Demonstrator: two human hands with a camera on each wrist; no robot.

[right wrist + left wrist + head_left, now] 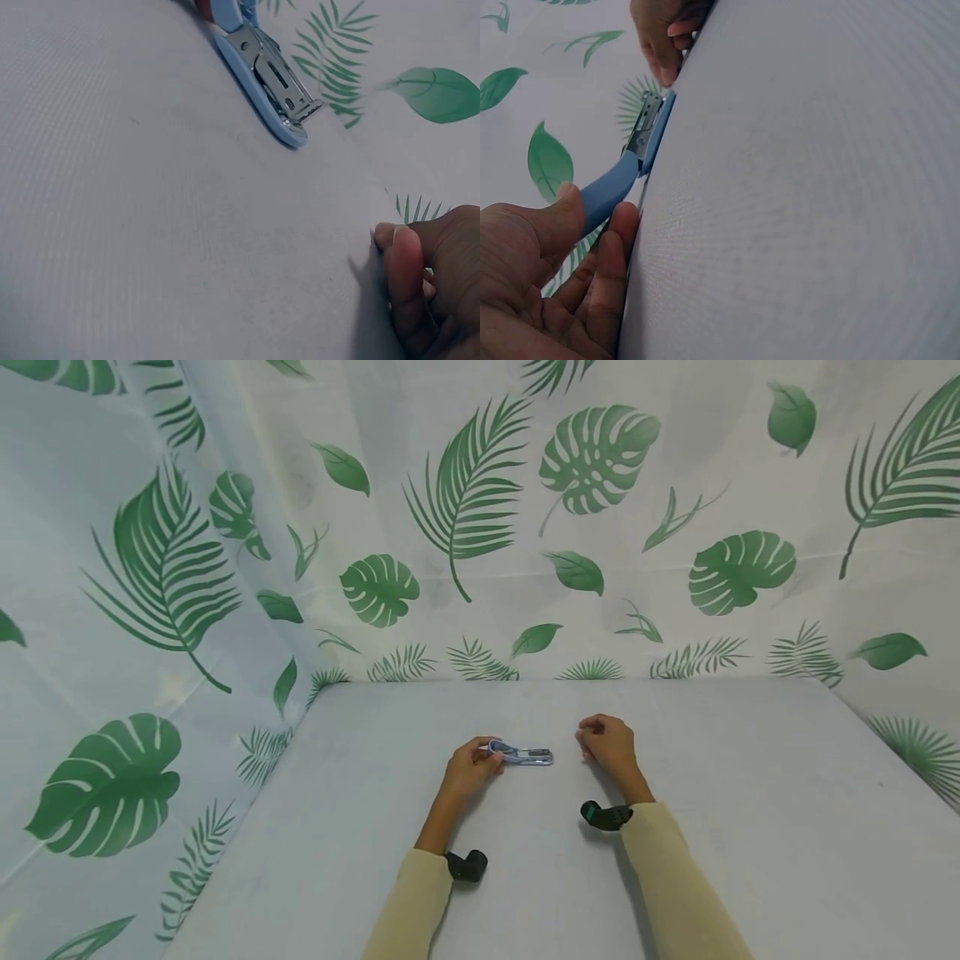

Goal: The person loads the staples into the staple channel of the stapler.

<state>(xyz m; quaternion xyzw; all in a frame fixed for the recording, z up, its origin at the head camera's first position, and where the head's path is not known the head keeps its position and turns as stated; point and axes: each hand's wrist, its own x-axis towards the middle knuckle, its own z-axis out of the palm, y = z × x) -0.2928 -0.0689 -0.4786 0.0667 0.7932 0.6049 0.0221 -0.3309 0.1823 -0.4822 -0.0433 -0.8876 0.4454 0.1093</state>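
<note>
A blue stapler with its metal magazine exposed lies close over the white table, front end pointing right. My left hand grips its blue handle at the rear, thumb on one side and fingers below, as the left wrist view shows. In the right wrist view the stapler's metal magazine stands slightly raised from the blue base. To the right of the stapler, apart from it, is my right hand. Its fingers are curled, thumb tip against the forefinger, and nothing shows between them.
A white-covered table spreads out on all sides of the hands. Behind it and at the left and right rise white curtains printed with green leaves. Each wrist wears a dark camera below the hand.
</note>
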